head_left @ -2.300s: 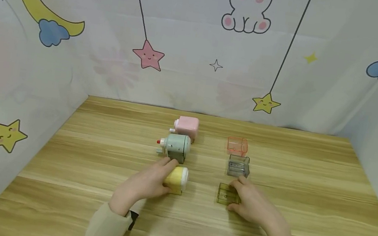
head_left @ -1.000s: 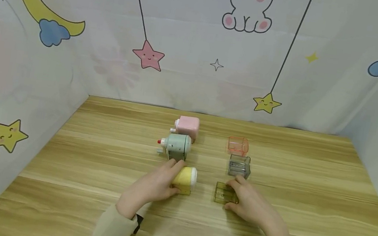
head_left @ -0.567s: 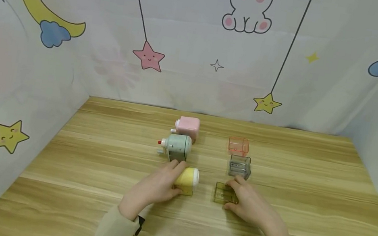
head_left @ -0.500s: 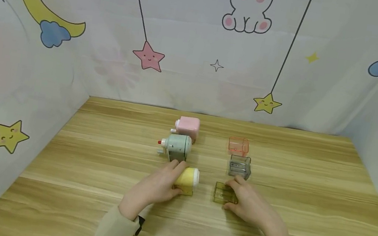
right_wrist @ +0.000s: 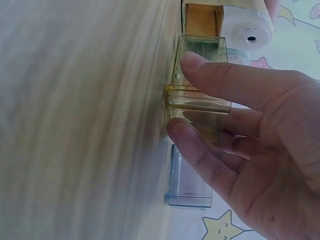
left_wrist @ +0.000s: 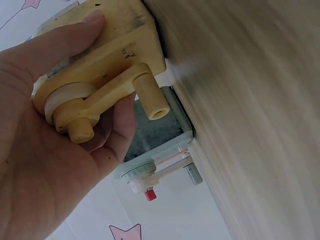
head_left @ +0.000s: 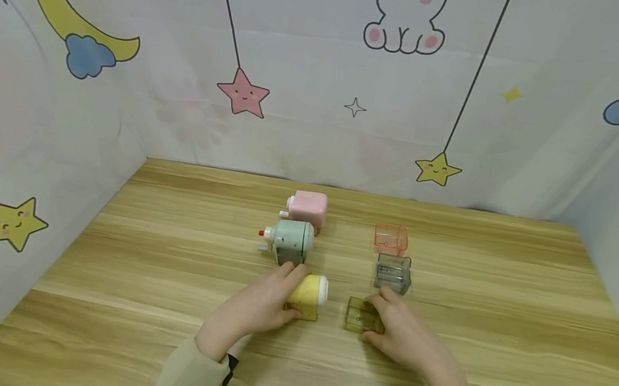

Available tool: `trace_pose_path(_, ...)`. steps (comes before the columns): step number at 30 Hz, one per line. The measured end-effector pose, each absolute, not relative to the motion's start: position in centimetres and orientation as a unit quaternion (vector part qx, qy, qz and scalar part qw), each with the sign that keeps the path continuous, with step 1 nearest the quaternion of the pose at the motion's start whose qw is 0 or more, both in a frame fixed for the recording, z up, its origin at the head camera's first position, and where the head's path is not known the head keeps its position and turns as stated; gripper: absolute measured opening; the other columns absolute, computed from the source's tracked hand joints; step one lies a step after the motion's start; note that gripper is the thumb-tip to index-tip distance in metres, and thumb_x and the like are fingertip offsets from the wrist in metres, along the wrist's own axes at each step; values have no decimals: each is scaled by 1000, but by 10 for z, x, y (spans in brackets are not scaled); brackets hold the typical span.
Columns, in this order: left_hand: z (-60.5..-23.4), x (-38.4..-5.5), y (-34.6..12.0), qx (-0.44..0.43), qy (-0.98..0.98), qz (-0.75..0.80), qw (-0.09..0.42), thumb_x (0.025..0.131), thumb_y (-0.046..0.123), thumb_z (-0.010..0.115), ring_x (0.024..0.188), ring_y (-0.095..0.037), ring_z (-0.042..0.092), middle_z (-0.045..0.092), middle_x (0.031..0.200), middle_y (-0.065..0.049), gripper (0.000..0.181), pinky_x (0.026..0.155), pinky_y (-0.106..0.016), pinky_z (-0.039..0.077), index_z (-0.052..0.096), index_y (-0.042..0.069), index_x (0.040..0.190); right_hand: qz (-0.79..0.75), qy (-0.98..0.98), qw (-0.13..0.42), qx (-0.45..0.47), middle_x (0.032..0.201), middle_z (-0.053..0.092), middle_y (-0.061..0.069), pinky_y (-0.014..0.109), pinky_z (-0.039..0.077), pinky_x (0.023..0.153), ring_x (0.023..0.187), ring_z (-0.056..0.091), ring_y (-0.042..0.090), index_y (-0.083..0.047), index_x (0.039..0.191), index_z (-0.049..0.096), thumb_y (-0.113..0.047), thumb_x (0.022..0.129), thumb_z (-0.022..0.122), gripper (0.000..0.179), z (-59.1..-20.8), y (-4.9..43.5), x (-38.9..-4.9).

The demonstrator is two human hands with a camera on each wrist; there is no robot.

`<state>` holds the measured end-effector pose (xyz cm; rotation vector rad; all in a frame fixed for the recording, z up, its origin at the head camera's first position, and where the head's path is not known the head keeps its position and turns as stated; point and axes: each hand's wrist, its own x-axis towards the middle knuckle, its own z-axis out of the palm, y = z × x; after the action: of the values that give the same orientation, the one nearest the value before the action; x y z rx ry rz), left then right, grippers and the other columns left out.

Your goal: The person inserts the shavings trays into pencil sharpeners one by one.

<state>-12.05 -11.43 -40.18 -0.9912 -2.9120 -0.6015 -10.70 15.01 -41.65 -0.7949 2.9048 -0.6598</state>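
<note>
My left hand [head_left: 257,304] holds a yellow hand-crank pencil sharpener [head_left: 308,291] on the table, its white front facing right. In the left wrist view its yellow crank [left_wrist: 114,92] points out past my palm. With thumb and fingers, my right hand [head_left: 407,331] pinches a clear yellowish shavings drawer [head_left: 361,315]. A narrow gap separates drawer and sharpener in the head view. Seen from the right wrist, an opening [right_wrist: 202,21] lies beside the sharpener's white face [right_wrist: 249,34], which has a pencil hole. My left hand's fingers partly hide the sharpener body.
Behind the yellow sharpener stand a grey-green crank sharpener [head_left: 292,238] and a pink one [head_left: 308,207]. On the right lie a smoky grey clear drawer [head_left: 393,273] and a red-edged clear drawer [head_left: 390,239]. A patterned cloth [head_left: 293,144] borders the wooden table [head_left: 509,303].
My left hand has brought the yellow sharpener to the right. My right hand has slid the yellowish drawer slightly left, so the gap between them is narrower. The other sharpeners and drawers stay put.
</note>
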Motion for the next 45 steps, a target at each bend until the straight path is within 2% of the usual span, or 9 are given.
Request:
trace_pose_path(12, -404, -119, -117, -301, -932, -202, -24, 77, 15, 80, 78, -11, 50, 54, 99, -5, 61, 70, -30, 52, 46, 7, 127, -211, 938, 24, -275, 100, 56, 3, 37, 54, 80, 89, 57, 14, 1, 115, 62, -22, 75, 81, 50, -418, 146, -107)
trace_pose_path(28, -402, -123, -111, -323, -927, -189, -17, 77, 16, 80, 75, -10, 48, 53, 96, -4, 58, 68, -28, 51, 46, 7, 122, -218, 933, 18, -285, 100, 56, 3, 34, 55, 82, 91, 58, 14, 2, 115, 62, -21, 75, 81, 50, -419, 148, -107)
trace_pose_path(45, -402, -126, -102, -329, -924, -191, -24, 77, 16, 79, 83, -14, 55, 56, 105, -6, 57, 76, -32, 54, 46, 7, 124, -226, 931, 22, -286, 99, 55, 2, 33, 55, 79, 89, 57, 13, 1, 114, 62, -21, 76, 81, 48, -419, 145, -108)
